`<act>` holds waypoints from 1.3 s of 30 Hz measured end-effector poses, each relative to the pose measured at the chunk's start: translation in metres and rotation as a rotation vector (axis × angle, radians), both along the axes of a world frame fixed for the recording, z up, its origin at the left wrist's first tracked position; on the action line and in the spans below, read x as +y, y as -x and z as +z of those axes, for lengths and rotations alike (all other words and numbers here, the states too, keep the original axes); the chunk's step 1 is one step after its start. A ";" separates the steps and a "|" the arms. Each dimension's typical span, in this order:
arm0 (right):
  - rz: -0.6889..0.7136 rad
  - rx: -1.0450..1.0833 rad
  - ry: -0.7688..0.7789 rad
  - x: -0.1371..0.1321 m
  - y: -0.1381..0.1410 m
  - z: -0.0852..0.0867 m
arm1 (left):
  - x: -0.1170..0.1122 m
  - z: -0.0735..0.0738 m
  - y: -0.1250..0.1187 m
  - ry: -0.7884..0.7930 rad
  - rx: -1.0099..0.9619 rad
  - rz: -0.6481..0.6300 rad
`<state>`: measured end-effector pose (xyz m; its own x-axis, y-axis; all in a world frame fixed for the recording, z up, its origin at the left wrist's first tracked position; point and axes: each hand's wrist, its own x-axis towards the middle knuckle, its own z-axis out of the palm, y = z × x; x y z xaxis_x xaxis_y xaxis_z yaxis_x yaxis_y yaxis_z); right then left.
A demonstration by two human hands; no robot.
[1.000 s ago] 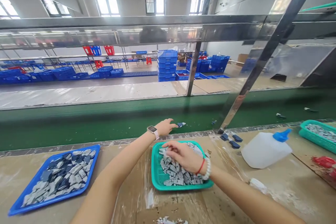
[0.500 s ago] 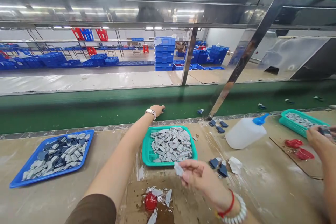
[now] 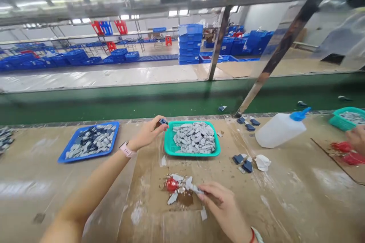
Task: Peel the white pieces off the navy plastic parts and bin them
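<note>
- In the lower right of centre, my right hand [image 3: 224,207] is gripping a small grey piece [image 3: 196,189], thumb and fingers closing on it.
- Left of this piece, pale scraps [image 3: 172,198] are lying around a glossy red object [image 3: 172,184]; whether the piece is touching a scrap, I cannot tell.
- Right of centre, dark blue pieces [image 3: 247,166] are lying just beside a crumpled white paper [image 3: 262,162].
- In the middle, a green basket [image 3: 192,154] is holding many grey pieces [image 3: 196,136].
- Just beside its left rim, my left hand [image 3: 149,132] is pinching a dark blue piece [image 3: 163,121] between thumb and forefinger.
- At the left, a blue tray [image 3: 85,157] is carrying mixed grey and dark pieces.
- At the right edge, another person's hand [image 3: 357,136] is showing near red objects [image 3: 353,158].
- At the right, a white bottle [image 3: 275,131] with blue spout is leaning.
- Behind, a green strip [image 3: 114,102] is crossing the frame, bearing a few dark pieces.
- In the upper middle, blue crates [image 3: 189,44] are standing stacked.
</note>
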<state>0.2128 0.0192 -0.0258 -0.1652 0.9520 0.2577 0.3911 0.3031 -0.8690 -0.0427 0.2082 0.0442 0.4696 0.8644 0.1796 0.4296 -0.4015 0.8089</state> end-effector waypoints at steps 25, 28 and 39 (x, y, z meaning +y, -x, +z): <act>0.007 0.407 0.529 -0.019 0.008 -0.012 | -0.228 -0.062 -0.025 0.539 -0.490 0.342; -0.001 0.506 0.465 -0.017 0.012 0.006 | -0.221 -0.051 -0.047 0.498 -0.422 0.255; -0.020 0.052 -0.296 -0.025 0.030 0.043 | -0.214 -0.033 -0.072 0.289 -0.266 0.260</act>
<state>0.1829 -0.0055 0.0168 -0.1267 0.8373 0.5319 0.3566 0.5388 -0.7632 0.0290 -0.0062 0.0113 0.2009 0.9796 -0.0014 0.2489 -0.0497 0.9672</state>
